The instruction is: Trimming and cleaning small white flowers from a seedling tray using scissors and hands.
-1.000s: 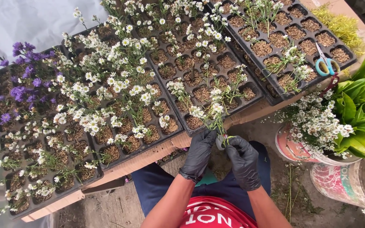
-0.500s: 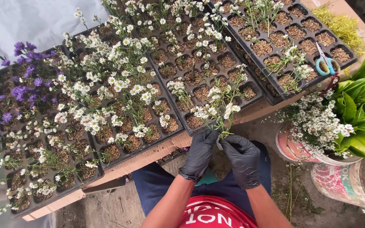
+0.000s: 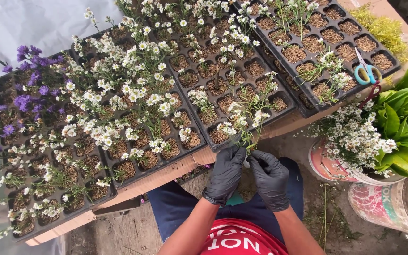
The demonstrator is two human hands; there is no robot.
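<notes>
Both my hands wear black gloves and meet just below the near edge of the black seedling trays (image 3: pixel 303 101). My left hand (image 3: pixel 226 174) and my right hand (image 3: pixel 269 178) together pinch the base of a small sprig of white flowers (image 3: pixel 248 123), which stands upright above my fingers over the tray edge. The stem ends are hidden between my fingers. The trays hold soil-filled cells, many with white daisy-like flowers (image 3: pixel 133 99).
Purple flowers (image 3: pixel 22 99) fill the far left trays. Blue-handled scissors (image 3: pixel 367 72) lie on the right tray. A pot of cut white flowers (image 3: pixel 350 141) and a leafy green plant (image 3: pixel 404 127) stand at the right. Dirt ground lies below the wooden bench edge (image 3: pixel 166 172).
The sprig has risen and stands more upright above my fingers. My hands have stayed close together, shifting slightly.
</notes>
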